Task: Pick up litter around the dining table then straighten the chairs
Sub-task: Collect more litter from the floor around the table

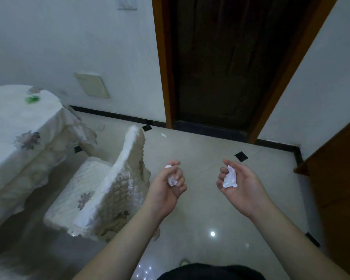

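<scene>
- Because a cream cloth with faded flower prints drapes the dining counter [18,126] at far left, its legs are hidden; a small green object [32,99] lies on top, too blurred to identify.
- Just right of it, the cream quilted-cover chair [101,190] stands angled away from the counter, so it likely awaits straightening once the litter is gathered.
- Beyond the chair, one small white paper scrap [163,135] lies on the glossy pale tile floor [200,158] near the dark wooden door [214,63], probably the next pickup.
- Curled tight, the left hand [168,188] has its fingers [180,181] wrapped round a crumpled white paper wad [171,180], keeping it secure.
- Palm up and cupped, the right hand [238,184] cradles a second crumpled white paper ball [229,178], fingers loosely bent round it like a tray.
</scene>
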